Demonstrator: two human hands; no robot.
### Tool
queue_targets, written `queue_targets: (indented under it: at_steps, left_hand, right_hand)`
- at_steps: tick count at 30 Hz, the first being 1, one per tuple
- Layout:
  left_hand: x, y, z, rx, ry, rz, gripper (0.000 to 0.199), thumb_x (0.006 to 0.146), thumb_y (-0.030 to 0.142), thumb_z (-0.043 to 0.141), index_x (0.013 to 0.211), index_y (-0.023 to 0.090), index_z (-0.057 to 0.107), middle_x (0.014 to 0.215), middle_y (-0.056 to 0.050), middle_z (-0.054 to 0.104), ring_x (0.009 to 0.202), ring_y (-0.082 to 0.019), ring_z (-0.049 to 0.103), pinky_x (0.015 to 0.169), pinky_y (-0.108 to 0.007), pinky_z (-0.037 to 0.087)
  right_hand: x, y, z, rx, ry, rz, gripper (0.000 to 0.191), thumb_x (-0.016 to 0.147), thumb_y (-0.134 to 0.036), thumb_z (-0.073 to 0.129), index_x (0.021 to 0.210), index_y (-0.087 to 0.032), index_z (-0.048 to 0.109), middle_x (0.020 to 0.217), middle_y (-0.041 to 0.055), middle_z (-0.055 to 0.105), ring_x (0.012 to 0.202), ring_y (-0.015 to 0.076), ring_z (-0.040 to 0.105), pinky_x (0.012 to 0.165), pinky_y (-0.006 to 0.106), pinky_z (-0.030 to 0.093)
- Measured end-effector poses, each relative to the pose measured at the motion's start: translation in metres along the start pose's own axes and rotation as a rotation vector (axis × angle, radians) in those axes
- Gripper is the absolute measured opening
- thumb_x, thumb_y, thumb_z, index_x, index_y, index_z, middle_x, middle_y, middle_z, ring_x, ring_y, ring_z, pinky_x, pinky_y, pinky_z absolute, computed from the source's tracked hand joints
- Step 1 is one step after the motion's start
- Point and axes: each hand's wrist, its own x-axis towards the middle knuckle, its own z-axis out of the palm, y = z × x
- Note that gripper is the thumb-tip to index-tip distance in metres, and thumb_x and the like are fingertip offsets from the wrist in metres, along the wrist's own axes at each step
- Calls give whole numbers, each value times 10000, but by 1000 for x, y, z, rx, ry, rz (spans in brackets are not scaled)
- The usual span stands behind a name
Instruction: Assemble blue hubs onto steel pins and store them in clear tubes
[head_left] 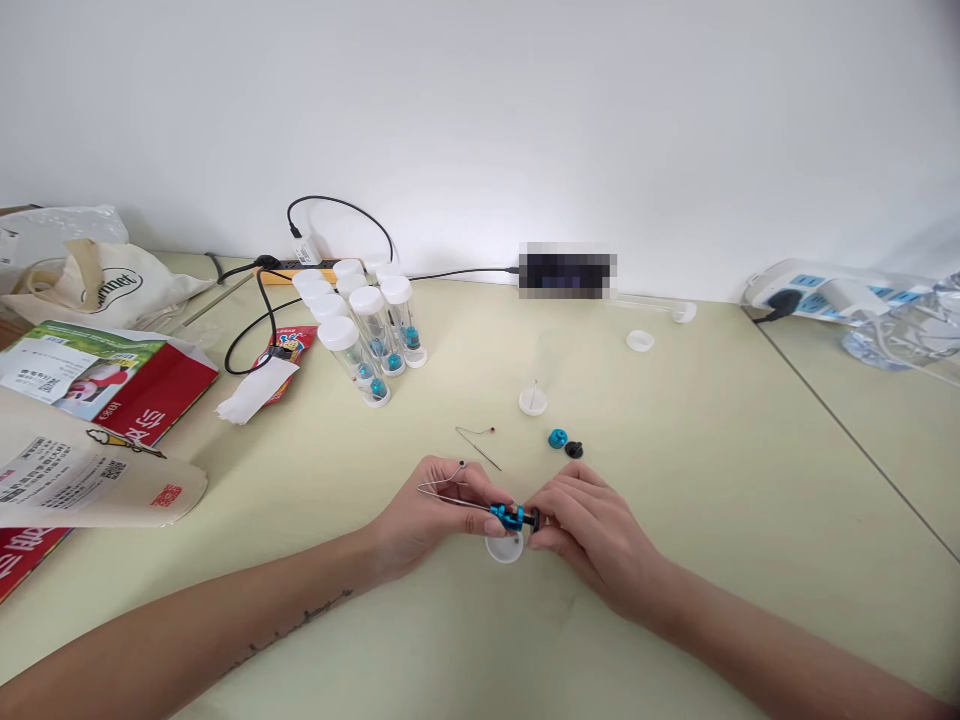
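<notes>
Between finger and thumb, my left hand (442, 505) grips a small blue metal fitting (504, 516), from which a thin bent wire (439, 492) sticks out leftward. At the fitting's other end, my right hand (589, 525) pinches a black knob (533, 520) that meets it. Just below the fitting lies a white cap (505, 549) with something tiny in it. Beyond my hands are another blue piece (557, 438), a black knob piece (574, 450) and a second bent wire (478, 447). A clear tube with a white cap (532, 402) stands farther back.
Several white-capped clear tubes (371, 330) holding blue parts stand at back left. A blurred dark device (567, 272) leans by the wall, cabled to an orange power strip (300, 272). Bags and a paper cup (97, 475) crowd the left; a white power strip (810, 290) sits right.
</notes>
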Motion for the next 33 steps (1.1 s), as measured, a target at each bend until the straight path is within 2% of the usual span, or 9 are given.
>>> queue_targets:
  at_steps: [3, 5, 7, 9, 11, 15, 23, 27, 33]
  left_hand:
    - [0, 2, 0, -14, 5, 9, 165, 614, 117, 778, 766, 161, 733, 767, -25, 665, 769, -151, 633, 725, -266, 491]
    - [0, 2, 0, -16, 2, 10, 166, 614, 118, 778, 768, 161, 733, 774, -25, 666, 772, -152, 633, 729, -268, 491]
    - [0, 2, 1, -15, -1, 10, 168, 612, 119, 780, 767, 162, 734, 772, -26, 667, 766, -150, 632, 721, -266, 492]
    - [0, 2, 1, -9, -4, 6, 169, 608, 119, 782, 765, 162, 735, 763, -25, 665, 752, -145, 630, 705, -261, 492]
    - [0, 1, 1, -1, -7, -4, 173, 598, 117, 786, 756, 163, 735, 751, -22, 662, 733, -140, 627, 687, -255, 492]
    - [0, 0, 0, 4, -10, -14, 188, 573, 110, 797, 742, 165, 736, 751, -19, 662, 730, -141, 628, 677, -254, 491]
    - [0, -1, 1, -7, 12, 37, 173, 582, 120, 794, 735, 173, 734, 745, -17, 672, 736, -140, 633, 705, -260, 489]
    - [-1, -1, 2, 4, 6, 39, 181, 565, 135, 803, 728, 162, 729, 752, -27, 677, 742, -159, 639, 705, -282, 494]
    - [-1, -2, 2, 39, 17, 40, 208, 546, 160, 814, 736, 156, 729, 749, -29, 661, 735, -166, 633, 700, -295, 498]
  right_hand:
    - [0, 0, 2, 1, 38, -1, 85, 945, -197, 448, 942, -174, 530, 734, 4, 629, 632, 106, 528, 660, 277, 354]
    - [0, -1, 2, 5, 53, -9, 98, 936, -146, 446, 971, -182, 530, 758, -3, 641, 656, 100, 549, 667, 270, 360]
    - [0, -1, 1, 5, 55, -15, 86, 938, -174, 453, 970, -181, 533, 745, -6, 635, 645, 101, 544, 664, 271, 362]
    - [1, 0, 0, 8, 35, -17, 131, 951, -260, 438, 937, -171, 533, 709, -1, 611, 612, 109, 512, 650, 278, 355]
    - [1, -1, -1, 11, 3, -17, 268, 970, -352, 362, 865, -163, 521, 652, 1, 565, 569, 115, 457, 627, 286, 340]
    - [1, -3, -2, -12, -50, -9, 418, 994, -375, 207, 746, -169, 472, 597, 3, 511, 523, 115, 369, 595, 288, 311]
    - [3, -6, 1, -67, -6, 7, 362, 996, -336, 249, 754, -176, 466, 623, -3, 532, 534, 108, 413, 614, 279, 321]
    - [1, -4, 3, -50, -34, -2, 398, 1001, -313, 195, 742, -176, 464, 613, -1, 528, 522, 113, 389, 605, 283, 305]
    - [-1, -2, 3, -41, -70, -9, 352, 984, -241, 225, 710, -182, 437, 594, -14, 493, 506, 109, 359, 606, 282, 301]
